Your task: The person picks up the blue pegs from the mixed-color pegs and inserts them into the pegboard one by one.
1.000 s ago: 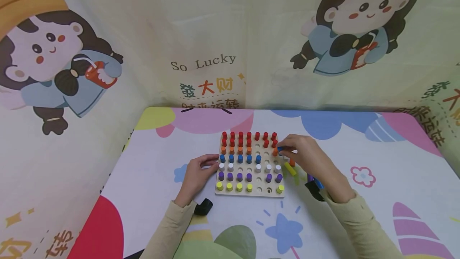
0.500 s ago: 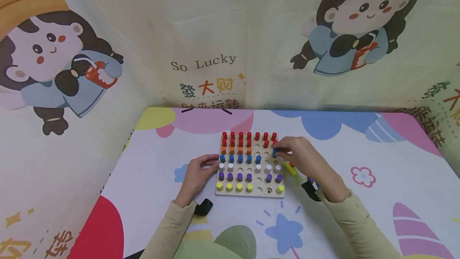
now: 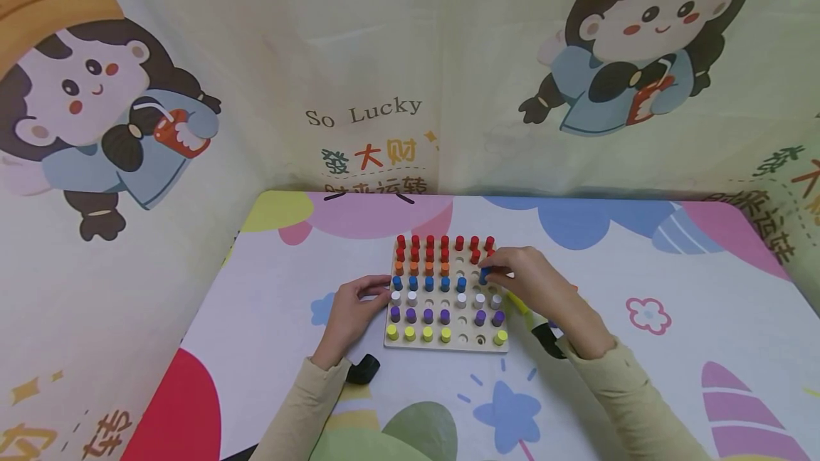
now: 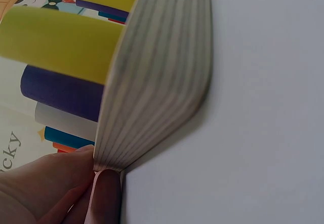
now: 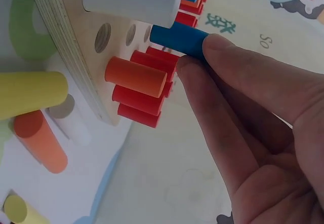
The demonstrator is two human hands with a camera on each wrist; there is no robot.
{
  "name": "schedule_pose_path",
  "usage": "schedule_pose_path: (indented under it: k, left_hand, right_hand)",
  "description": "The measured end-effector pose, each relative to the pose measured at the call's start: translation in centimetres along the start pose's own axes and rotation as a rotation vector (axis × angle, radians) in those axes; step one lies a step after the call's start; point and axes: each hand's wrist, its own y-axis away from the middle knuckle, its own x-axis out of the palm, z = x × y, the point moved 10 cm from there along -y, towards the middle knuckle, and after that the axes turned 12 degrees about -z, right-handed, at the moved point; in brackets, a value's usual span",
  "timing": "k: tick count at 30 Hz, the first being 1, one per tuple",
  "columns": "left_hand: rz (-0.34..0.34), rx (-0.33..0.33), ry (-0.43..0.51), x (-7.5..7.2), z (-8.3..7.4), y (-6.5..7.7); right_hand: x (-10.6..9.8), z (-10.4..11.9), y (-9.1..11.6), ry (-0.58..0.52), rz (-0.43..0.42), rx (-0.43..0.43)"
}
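Observation:
A wooden pegboard (image 3: pixel 453 343) lies on the table, with rows of red, orange, blue, white, purple and yellow pegs standing in it. My left hand (image 3: pixel 351 313) is at its left edge, and in the left wrist view the fingertips (image 4: pixel 81 159) grip the board's edge (image 4: pixel 152 102) by a corner. My right hand (image 3: pixel 534 283) pinches a blue peg (image 5: pixel 179 40) between thumb and fingers. That peg hangs tilted over the right part of the board, near the bare holes (image 5: pixel 103 37) and close to a white peg (image 5: pixel 132 3) and an orange peg (image 5: pixel 135 76).
Loose pegs lie on the table right of the board: a yellow peg (image 3: pixel 517 302), an orange peg (image 5: pixel 40 140), a white peg (image 5: pixel 66 110) and another yellow one. A patterned cloth wall (image 3: pixel 474 155) rises behind the table.
My right hand has moved left with the blue peg, from beyond the board's right edge to over its holes. The left hand has stayed at the board's left edge.

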Motion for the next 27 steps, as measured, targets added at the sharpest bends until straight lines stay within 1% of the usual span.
schedule_pose_path:
  k: [10,14,21,27]
  left_hand:
    - [0.003,-0.01,0.006,0.0,0.1,0.0]
    - [0.002,-0.009,0.001,0.0,0.0,0.0]
    - [0.005,0.011,-0.003,0.0,-0.2,0.0]
    - [0.004,0.014,0.008,0.0,-0.2,0.0]
  right_hand:
    - [0.7,0.0,-0.1,0.001,0.025,0.028]
    - [1.0,0.0,-0.2,0.012,0.028,0.019]
    - [1.5,0.1,-0.4,0.023,0.046,-0.018]
    - [1.8,0.0,-0.4,0.015,0.061,-0.007]
